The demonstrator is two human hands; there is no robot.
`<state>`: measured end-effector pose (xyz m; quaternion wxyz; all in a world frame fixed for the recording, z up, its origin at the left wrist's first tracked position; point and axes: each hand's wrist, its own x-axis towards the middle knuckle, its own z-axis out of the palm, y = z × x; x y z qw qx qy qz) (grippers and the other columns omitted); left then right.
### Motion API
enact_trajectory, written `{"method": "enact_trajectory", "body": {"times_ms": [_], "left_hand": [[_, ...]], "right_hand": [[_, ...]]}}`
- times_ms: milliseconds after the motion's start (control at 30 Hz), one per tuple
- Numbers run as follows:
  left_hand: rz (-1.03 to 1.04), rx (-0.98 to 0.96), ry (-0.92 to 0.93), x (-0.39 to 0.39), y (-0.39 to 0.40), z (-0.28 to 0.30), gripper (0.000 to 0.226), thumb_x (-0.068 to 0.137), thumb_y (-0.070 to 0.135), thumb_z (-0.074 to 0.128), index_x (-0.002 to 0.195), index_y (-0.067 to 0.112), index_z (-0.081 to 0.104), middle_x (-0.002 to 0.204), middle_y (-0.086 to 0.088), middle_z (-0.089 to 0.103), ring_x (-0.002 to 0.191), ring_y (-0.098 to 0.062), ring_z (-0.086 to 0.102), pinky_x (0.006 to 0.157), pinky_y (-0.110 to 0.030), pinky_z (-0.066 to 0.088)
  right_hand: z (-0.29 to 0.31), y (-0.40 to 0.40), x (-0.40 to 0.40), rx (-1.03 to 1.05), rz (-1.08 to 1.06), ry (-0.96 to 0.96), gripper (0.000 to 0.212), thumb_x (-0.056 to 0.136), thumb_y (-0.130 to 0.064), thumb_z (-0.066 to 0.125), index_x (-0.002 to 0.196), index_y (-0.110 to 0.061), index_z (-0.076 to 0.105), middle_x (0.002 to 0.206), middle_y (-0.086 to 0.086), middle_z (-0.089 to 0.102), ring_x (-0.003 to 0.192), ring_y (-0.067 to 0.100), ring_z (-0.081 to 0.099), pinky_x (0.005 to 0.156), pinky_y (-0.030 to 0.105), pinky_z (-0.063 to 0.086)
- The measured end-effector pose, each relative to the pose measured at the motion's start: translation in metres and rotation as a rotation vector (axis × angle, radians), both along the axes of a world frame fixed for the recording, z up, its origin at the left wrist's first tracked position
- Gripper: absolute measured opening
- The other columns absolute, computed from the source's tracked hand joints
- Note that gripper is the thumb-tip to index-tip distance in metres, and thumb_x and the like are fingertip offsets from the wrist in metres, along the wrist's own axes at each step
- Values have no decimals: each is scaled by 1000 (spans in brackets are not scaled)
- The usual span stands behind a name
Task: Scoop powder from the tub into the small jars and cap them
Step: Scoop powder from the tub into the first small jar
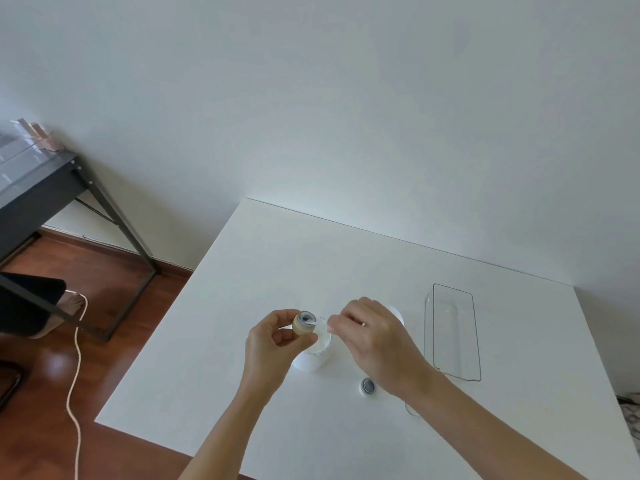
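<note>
A person's left hand (277,336) holds a small jar (304,323) above a white desk (214,341), the fingers (289,315) curled round its tan body and the thumb pressed against its lower side. The jar is tilted, its open mouth turned toward the right hand, and it hangs over the open white tub (313,355), which stands near the middle of the desk, closer to the front edge than to the back.

The right hand (377,341) pinches a thin white scoop (322,320) whose tip reaches into the jar's mouth; whether it carries powder cannot be told. Behind that hand a white round thing (396,313) is partly hidden.

A small round lid (368,386) lies flat on the desk just in front of the right wrist, toward the front edge. Farther right, a clear plastic tray (453,332) lies lengthwise near the desk's right edge.

Off the desk's left edge are a wooden floor (104,341), a pale cord (78,375) and a dark metal-framed table (41,188).
</note>
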<state>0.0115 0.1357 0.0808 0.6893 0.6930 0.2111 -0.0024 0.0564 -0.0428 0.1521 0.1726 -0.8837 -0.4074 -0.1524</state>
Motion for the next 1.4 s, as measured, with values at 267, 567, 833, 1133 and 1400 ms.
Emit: {"method": "enact_trajectory", "body": {"times_ms": [267,567,833,1133,1400], "left_hand": [[-15,-15,-7,6,0,0,34,75,3,84,101,20,72,92,4,80,81,-15,76,73,-23,55],[-9,-3,-16,7,3,-3,33,76,2,83,102,20,72,90,2,80,85,-21,76,82,-36,59],[30,-27,-40,-1,18,-7,34,77,1,82,102,21,71,98,9,78,81,-7,72,70,-16,55],[4,-42,-57,-14,25,-13,35,80,-6,77,102,20,71,102,7,77,88,-9,72,73,-18,56],[15,-63,-49,-20,30,-18,36,80,-6,76,101,23,72,104,5,77,89,-11,73,74,-19,56]], "right_hand": [[-14,-17,2,-65,69,-145,24,74,8,65,87,-13,67,74,0,53,63,20,43,59,29,37],[-13,-23,3,-37,15,-153,23,72,7,70,84,-12,68,73,-1,55,62,20,45,60,30,39],[-17,-16,19,209,-322,344,13,93,-14,60,81,-14,66,75,-5,60,63,17,53,67,31,47],[-59,28,38,-543,-210,196,16,66,-4,71,67,-17,62,63,-2,58,57,19,54,57,27,39],[-77,32,44,-382,-394,647,25,89,-13,50,66,-14,44,78,6,60,71,24,48,62,30,33]]}}
